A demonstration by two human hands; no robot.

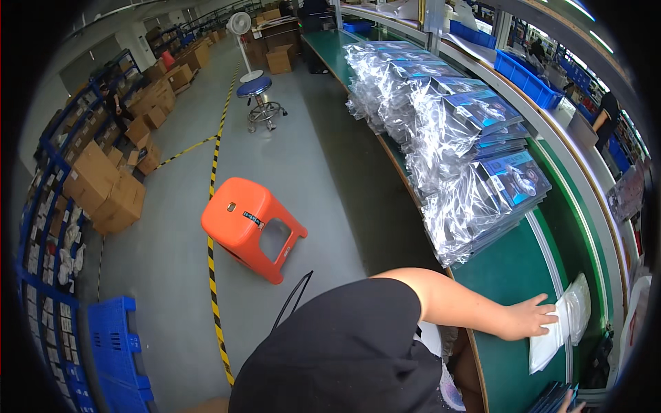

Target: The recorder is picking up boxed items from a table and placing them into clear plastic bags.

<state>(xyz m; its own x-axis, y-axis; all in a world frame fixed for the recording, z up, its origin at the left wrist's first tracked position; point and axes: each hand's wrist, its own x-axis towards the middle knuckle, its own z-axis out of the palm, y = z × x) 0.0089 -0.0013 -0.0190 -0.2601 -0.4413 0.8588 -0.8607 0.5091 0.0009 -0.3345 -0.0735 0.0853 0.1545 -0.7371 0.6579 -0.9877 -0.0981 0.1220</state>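
Note:
My left hand reaches across to the right, its fingers spread over a stack of white and clear plastic bags on the green workbench. The fingertips touch the white part of the stack. At the bottom right rim, only a few fingers of my right hand show, beside a dark flat box or stack of boxes; the rest is cut off. Farther along the bench lie several piles of dark boxes with blue pictures, wrapped in loose clear plastic.
An orange plastic stool stands on the grey floor left of the bench, with a blue round stool and a white fan beyond. Cardboard boxes and blue shelving line the left. Blue bins sit on the right-hand rack. Other people work nearby.

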